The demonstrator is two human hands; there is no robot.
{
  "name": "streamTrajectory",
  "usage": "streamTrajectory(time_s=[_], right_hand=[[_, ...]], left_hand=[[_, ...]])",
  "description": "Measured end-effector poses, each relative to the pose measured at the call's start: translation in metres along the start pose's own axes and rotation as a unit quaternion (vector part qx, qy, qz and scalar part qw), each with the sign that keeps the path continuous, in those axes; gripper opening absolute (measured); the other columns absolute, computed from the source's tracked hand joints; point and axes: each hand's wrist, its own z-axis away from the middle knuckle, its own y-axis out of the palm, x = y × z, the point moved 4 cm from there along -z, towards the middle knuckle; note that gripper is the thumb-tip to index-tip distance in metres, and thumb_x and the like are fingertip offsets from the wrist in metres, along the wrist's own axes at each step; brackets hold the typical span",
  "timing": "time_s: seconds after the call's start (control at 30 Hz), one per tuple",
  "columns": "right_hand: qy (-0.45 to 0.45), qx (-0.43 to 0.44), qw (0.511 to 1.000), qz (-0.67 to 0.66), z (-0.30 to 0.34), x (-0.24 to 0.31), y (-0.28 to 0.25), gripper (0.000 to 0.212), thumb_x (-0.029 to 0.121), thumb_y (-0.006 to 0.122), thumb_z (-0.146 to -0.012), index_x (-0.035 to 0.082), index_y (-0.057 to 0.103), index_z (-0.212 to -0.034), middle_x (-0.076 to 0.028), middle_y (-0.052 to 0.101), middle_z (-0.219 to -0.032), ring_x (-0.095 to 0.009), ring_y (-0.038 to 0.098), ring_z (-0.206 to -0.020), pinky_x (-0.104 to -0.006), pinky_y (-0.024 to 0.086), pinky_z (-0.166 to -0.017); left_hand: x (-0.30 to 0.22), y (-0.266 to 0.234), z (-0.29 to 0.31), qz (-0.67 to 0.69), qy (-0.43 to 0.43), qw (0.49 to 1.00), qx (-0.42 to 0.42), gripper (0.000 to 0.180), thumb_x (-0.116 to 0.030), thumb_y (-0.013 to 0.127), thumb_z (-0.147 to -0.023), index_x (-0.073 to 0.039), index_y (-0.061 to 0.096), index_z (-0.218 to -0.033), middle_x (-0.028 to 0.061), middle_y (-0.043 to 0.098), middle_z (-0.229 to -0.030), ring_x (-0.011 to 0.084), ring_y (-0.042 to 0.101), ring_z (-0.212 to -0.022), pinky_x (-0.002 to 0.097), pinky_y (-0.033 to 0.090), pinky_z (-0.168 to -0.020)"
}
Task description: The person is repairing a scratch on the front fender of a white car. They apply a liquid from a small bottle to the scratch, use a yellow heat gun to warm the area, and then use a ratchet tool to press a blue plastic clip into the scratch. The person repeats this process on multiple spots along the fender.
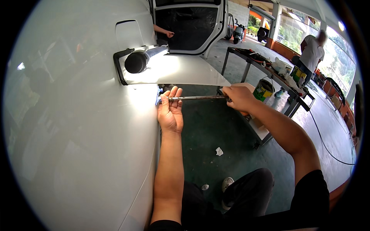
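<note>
Between my two hands a long thin metal rod [200, 97], like that of a dent puller, lies nearly level. Its left end meets a small blue piece [158, 95] against the white car panel [96, 146]. My left hand [171, 111] is palm up at that end, its thumb over the rod and its fingers behind it. My right hand [241, 99] is wrapped round the rod's far right end, where a dark grip partly shows. Above my left hand, a lit black work lamp [137, 61] rests by a dark-edged opening, throwing bright light on the panel.
An open car door [189, 29] stands at the back, with another person's hand [169, 34] before it. To the right are a metal-framed work table [246, 69], a paint can [264, 89], a standing person [312, 52] and a black cable [322, 142]. Crumpled paper [219, 151] lies on the floor.
</note>
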Motion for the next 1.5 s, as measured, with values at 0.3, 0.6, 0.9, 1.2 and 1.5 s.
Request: streamTrajectory(time_s=[0.3,0.6,0.9,1.2,1.5], right_hand=[[-0.072,-0.058,0.996,0.018,-0.075,0.117,0.001,0.021,0.015,0.072,-0.081,0.008,0.059,-0.097,-0.013,0.069,-0.097,-0.034,0.069,-0.095,-0.0475,0.056,-0.077],[-0.046,-0.057,0.996,0.047,-0.002,-0.01,-0.005,0.033,0.02,0.076,-0.081,0.013,0.054,-0.105,-0.007,0.065,-0.097,-0.031,0.066,-0.098,-0.0463,0.052,-0.079],[-0.097,-0.041,0.993,0.047,-0.05,0.094,0.0,0.028,0.017,0.073,-0.082,0.009,0.056,-0.104,-0.01,0.069,-0.097,-0.032,0.071,-0.095,-0.0458,0.057,-0.077],[-0.079,-0.063,0.995,-0.022,0.018,-0.007,0.018,0.032,0.022,0.077,-0.081,0.011,0.058,-0.104,-0.007,0.065,-0.092,-0.032,0.065,-0.087,-0.0465,0.049,-0.072],[-0.084,-0.068,0.994,0.01,-0.057,0.105,0.008,0.025,0.016,0.07,-0.082,0.01,0.057,-0.103,-0.011,0.068,-0.101,-0.033,0.068,-0.1,-0.0481,0.055,-0.079]], left_hand=[[0.002,0.001,0.0,0.024,-0.004,0.999,0.023,0.036,-0.035,0.045,-0.11,-0.005,0.057,-0.125,0.0177,0.058,-0.143,0.0317,0.055,-0.134,0.0382,0.051,-0.097],[-0.001,0.005,-0.001,0.027,-0.016,0.999,0.027,0.032,-0.032,0.046,-0.11,-0.004,0.059,-0.117,0.0184,0.058,-0.142,0.0332,0.054,-0.136,0.0396,0.054,-0.1],[-0.003,-0.003,-0.001,0.028,-0.017,0.999,0.035,0.035,-0.034,0.045,-0.11,-0.004,0.059,-0.12,0.0186,0.059,-0.141,0.0327,0.054,-0.136,0.0395,0.054,-0.099],[0.002,-0.003,0.005,-0.007,-0.025,1.0,0.004,0.031,-0.032,0.045,-0.11,-0.005,0.058,-0.12,0.0187,0.06,-0.139,0.0334,0.057,-0.132,0.0366,0.055,-0.091],[-0.004,0.001,0.0,0.011,-0.015,0.999,0.028,0.033,-0.033,0.046,-0.11,-0.004,0.057,-0.12,0.0212,0.057,-0.142,0.0343,0.055,-0.134,0.0371,0.054,-0.094]])
